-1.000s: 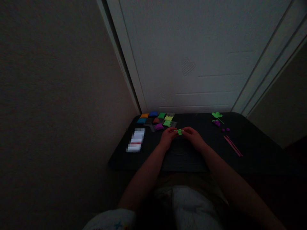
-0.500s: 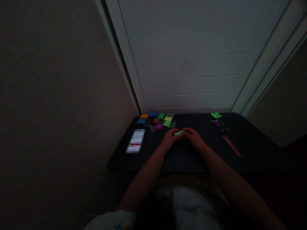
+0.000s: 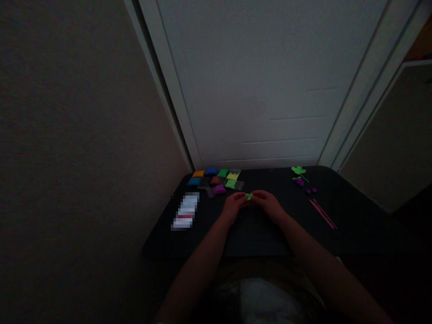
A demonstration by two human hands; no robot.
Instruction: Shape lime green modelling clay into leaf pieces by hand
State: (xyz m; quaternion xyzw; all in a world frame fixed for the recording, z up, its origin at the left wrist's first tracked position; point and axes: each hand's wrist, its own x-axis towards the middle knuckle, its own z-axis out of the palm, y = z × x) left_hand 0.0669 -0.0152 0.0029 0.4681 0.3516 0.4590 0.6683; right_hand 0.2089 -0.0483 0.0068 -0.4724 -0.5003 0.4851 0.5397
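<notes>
Between the fingertips of both hands is a small lump of light green modelling clay (image 3: 249, 196). My left hand (image 3: 233, 205) pinches it from the left, and my right hand (image 3: 268, 204) grips its right side. Both hands are just above or on the dark table (image 3: 263, 238); I cannot tell if they rest on it. Behind my left hand lies an open packet of light green clay (image 3: 232, 184). A purple clay packet (image 3: 219, 189) lies close by on the left.
More clay packets in several colours, such as orange (image 3: 199, 173) and blue (image 3: 211, 171), lie at the back left. A blurred white rectangle (image 3: 185, 211) is at left. At right are a green clover shape (image 3: 299, 170), purple pieces (image 3: 299, 182) and pink sticks (image 3: 323, 213).
The view has tilted up a little, so the table sits lower. The green clay now shows smaller and more bunched between my fingertips.
</notes>
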